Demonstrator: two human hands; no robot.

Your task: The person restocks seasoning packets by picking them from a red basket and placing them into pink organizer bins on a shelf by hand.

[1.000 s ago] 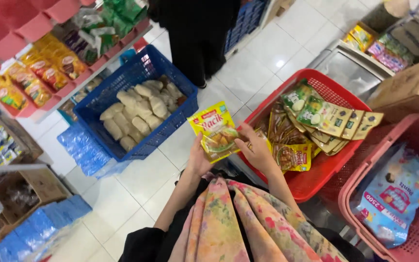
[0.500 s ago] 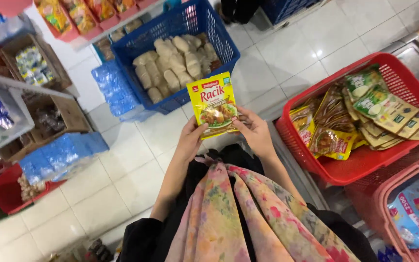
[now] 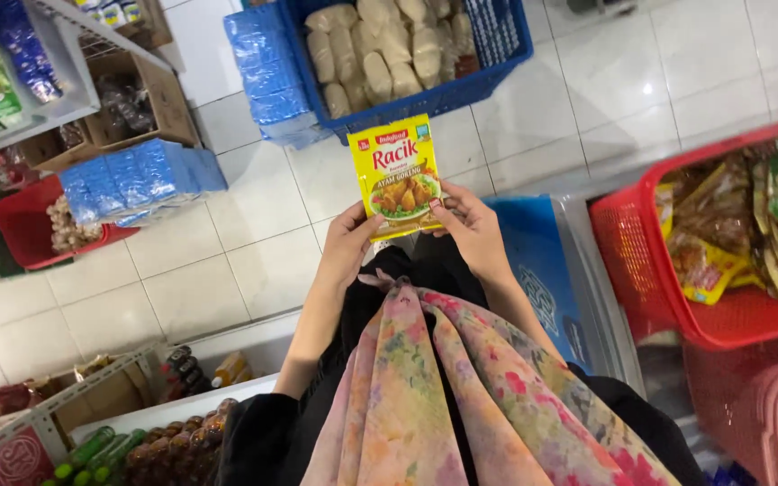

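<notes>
Both of my hands hold up a flat yellow seasoning packet (image 3: 395, 175) with a picture of fried chicken on it. My left hand (image 3: 349, 243) grips its lower left edge and my right hand (image 3: 470, 227) grips its lower right edge. The packet is upright, facing me, above the white tiled floor. A flowered scarf (image 3: 461, 396) hangs below my arms. To the right stands a red basket (image 3: 641, 270) with several green and yellow packets in it.
A blue crate (image 3: 443, 94) of pale filled bags sits on the floor ahead. Blue wrapped packs (image 3: 137, 180) lie left of it, beside a cardboard box (image 3: 150, 85) and a small red basket (image 3: 24, 225). Bottles (image 3: 155, 445) stand on a low shelf at the bottom left. A pink basket (image 3: 767, 414) is at the bottom right.
My view has swung left, so the red basket has slid to the right edge. My hands have drawn the yellow packet away from the basket and now hold it centred in front of me.
</notes>
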